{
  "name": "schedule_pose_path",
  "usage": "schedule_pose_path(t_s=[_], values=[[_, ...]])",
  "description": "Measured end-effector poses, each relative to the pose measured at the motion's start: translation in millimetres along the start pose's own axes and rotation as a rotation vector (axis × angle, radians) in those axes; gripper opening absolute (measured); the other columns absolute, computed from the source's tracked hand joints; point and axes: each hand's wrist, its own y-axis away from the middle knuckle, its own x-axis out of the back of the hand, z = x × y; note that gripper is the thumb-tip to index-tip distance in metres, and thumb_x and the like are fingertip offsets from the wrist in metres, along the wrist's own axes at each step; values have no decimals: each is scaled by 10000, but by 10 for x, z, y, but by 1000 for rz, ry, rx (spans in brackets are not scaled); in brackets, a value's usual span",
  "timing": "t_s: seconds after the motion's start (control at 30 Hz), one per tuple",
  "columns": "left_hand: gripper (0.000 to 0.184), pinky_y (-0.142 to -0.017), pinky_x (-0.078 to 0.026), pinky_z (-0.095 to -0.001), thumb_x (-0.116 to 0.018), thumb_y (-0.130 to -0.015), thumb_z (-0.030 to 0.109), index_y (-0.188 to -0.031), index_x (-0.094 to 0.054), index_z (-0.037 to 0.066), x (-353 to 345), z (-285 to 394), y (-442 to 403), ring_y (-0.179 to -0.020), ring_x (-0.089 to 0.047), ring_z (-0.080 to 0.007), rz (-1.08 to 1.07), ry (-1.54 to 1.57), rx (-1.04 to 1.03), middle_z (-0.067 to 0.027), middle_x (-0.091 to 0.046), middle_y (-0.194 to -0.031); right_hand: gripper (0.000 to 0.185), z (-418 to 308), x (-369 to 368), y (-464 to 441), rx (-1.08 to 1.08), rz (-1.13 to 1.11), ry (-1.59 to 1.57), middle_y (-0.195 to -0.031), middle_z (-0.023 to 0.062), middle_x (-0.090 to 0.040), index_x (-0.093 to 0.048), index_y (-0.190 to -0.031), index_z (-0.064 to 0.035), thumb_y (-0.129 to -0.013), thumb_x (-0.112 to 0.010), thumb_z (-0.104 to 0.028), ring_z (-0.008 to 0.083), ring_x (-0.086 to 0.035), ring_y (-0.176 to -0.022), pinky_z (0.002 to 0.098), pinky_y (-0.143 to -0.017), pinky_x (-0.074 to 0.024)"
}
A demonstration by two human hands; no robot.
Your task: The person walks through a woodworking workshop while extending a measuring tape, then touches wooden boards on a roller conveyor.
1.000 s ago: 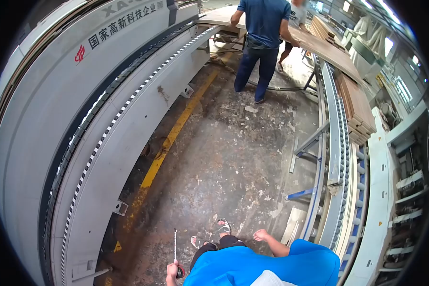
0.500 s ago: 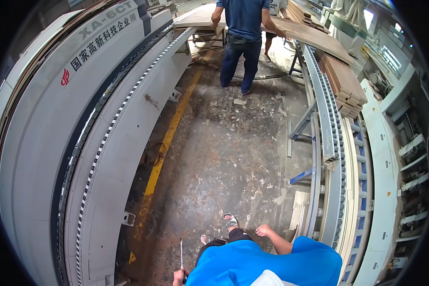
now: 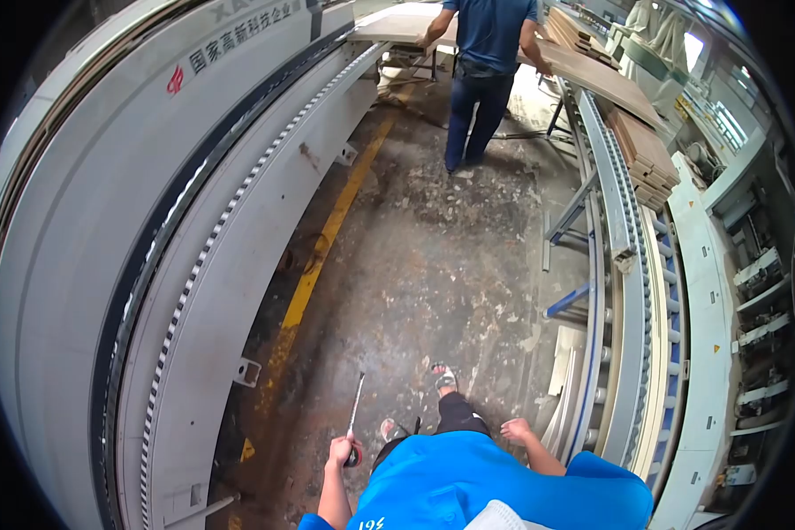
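Note:
Low in the view, my left hand (image 3: 340,450) is closed around a tape measure (image 3: 354,457) with a dark and red case. Its blade (image 3: 356,405) sticks out forward over the floor. My right hand (image 3: 515,430) hangs to the right of my body, fingers loosely curled, with nothing visible in it. It is nearest to the blue-framed roller stand, not touching it.
A long grey machine (image 3: 230,238) with a toothed belt runs along the left. Roller conveyors (image 3: 623,230) line the right, near stacked boards (image 3: 640,159). Ahead, a co-worker (image 3: 486,71) has both hands at a large wooden panel (image 3: 601,75). A yellow line (image 3: 327,238) marks the floor.
My left hand and the tape measure have come further into view, with the blade tilting right. My legs have stepped. The co-worker and machines sit further right in view; a second person is now hidden.

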Motion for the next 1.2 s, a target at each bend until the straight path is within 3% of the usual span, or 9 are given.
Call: schedule_pose_path(t_s=[0.1,0.2,0.33,0.47,0.57,0.67,0.8,1.0,1.2], values=[[382,-554,-431,-318,-457,-822,332,-709,-635,13,223,-473,-4,-621,-558,-156,-33,-84,5,-84,-590,-644,142,523,-262,313,50,-47,66,-712,108,-618,-626,-828,-31,-750,-515,-72,198,-580,-559,280,-466,-463],[412,-392,-386,-319,-397,-860,305,-636,-582,13,511,-1087,-37,-402,-485,-183,-45,-109,138,-81,-531,-529,132,903,-480,730,18,6,76,-673,94,-610,-635,-778,-35,-740,-514,-71,181,-567,-539,280,-451,-445],[376,-496,-439,-378,-432,-802,339,-738,-640,33,838,-1432,400,-587,-568,-206,-160,-292,419,-102,-589,-673,96,1193,-673,1265,86,48,65,-623,76,-583,-619,-695,-27,-718,-541,-78,173,-542,-492,288,-428,-424],[382,-452,-432,-391,-409,-813,318,-714,-626,19,923,-1924,539,-547,-561,-217,-165,-268,435,-110,-582,-642,103,1588,-623,1323,211,53,338,-623,90,-586,-608,-668,-10,-699,-551,-89,187,-547,-515,305,-479,-443],[384,-440,-427,-375,-406,-819,304,-681,-609,8,777,-1767,904,-518,-555,-218,-109,-292,235,-113,-573,-610,135,1832,-553,1398,625,338,266,-719,134,-616,-611,-721,-2,-693,-552,-121,181,-582,-665,311,-637,-454],[396,-427,-419,-355,-401,-827,295,-646,-589,-1,699,-1876,995,-479,-542,-213,-144,-245,70,-114,-561,-576,184,1583,-570,2069,685,741,69,-706,157,-608,-608,-746,-10,-751,-552,-185,228,-603,-698,324,-634,-456],[431,-459,-416,-318,-419,-835,335,-633,-584,-9,636,-2506,794,-469,-529,-191,-221,-187,-136,-95,-558,-561,100,1853,-393,3134,980,1177,153,-812,126,-578,-564,-827,-5,-756,-529,-67,231,-559,-790,307,-727,-426],[449,-569,-428,-306,-445,-826,385,-665,-630,10,744,-2768,1426,-578,-548,-160,-150,-397,-348,-75,-565,-571,297,3322,-321,4714,779,1597,271,-1023,148,-487,-496,-992,-16,-699,-537,-33,311,-446,-985,372,-861,-334],[455,-519,-421,-285,-441,-839,378,-661,-633,7,716,-2858,1967,-517,-516,-122,-157,-553,-452,-55,-549,-537,651,4987,-812,5551,330,1447,286,-1280,175,-290,-274,-1253,-31,-708,-589,-197,309,-266,-1195,455,-967,-184]])
